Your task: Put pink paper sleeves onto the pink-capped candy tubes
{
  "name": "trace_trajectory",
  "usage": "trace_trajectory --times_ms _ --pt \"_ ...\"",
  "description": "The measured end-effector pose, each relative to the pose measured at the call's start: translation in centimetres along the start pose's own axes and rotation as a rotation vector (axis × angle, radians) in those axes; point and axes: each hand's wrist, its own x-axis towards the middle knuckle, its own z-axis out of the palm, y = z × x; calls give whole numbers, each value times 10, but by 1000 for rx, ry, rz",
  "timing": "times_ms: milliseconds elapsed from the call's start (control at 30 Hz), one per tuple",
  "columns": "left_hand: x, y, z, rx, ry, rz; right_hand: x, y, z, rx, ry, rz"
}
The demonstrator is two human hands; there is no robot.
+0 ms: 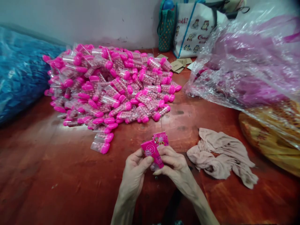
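Both hands are together near the middle of the table, gripping a small pink printed label point(151, 150) with swirl patterns. My left hand point(136, 170) pinches its left side between thumb and fingers. On the other side, my right hand point(174, 164) closes thumb and fingers on its lower right edge. Something pale and clear shows under the label's lower end, too covered to make out. Just behind the right fingers are more pink printed labels point(161, 137); whether they lie on the table or are held, I cannot tell.
Beyond the hands lies a big heap of clear pink-capped candy tubes point(117, 87) filled with pink balls. A blue plastic bag point(25, 72) stands left. At right are a crumpled cloth point(220, 153), a clear bag with pink contents point(255, 62) and a yellow bag point(272, 137). A white tote point(194, 31) stands behind.
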Motion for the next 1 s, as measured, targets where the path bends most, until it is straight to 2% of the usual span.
trace_trajectory --times_ms 333,567,800,1000 --pt "-8 -4 1 12 -31 40 -3 1 -1 -57 3 -57" --pt "-9 4 0 105 25 219 -4 1 0 -56 -4 -25" --pt "-8 8 -5 107 108 217 -7 1 -1 -35 -68 70" --pt "-8 6 -3 93 97 188 -5 1 -3 18 -87 93"
